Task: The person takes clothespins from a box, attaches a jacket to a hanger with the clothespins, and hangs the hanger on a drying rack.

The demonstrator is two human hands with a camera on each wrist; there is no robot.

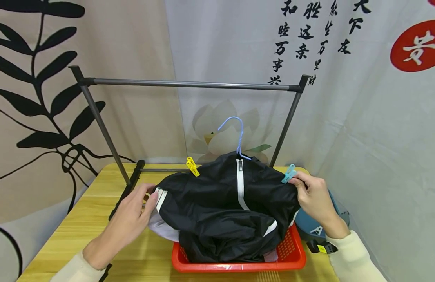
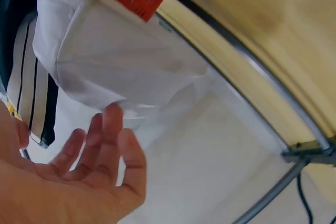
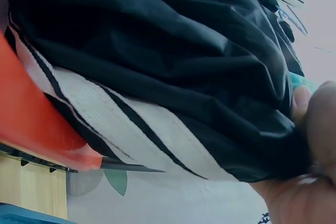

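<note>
A black jacket [image 1: 217, 196] with white-striped sleeves and a white front zipper hangs on a light-blue hanger [image 1: 241, 135], whose hook stands up from the collar. A yellow clothespin [image 1: 192, 166] is on one shoulder and a light-blue clothespin [image 1: 289, 174] on the other. With my right hand [image 1: 315, 197] I pinch the jacket's right edge, my fingertips right against the blue clothespin. At the striped left sleeve end is my left hand [image 1: 131, 213]; its fingers [image 2: 109, 129] are loosely bent and apart in the left wrist view. Pale cloth [image 2: 121, 66] hangs beside them.
Below the jacket, a red plastic basket [image 1: 238, 268] holds more clothing on the wooden table [image 1: 147, 258]. Behind stands a grey metal rack [image 1: 189, 83]. A blue object [image 1: 309, 225] with a white letter lies right of the basket, partly behind my right hand.
</note>
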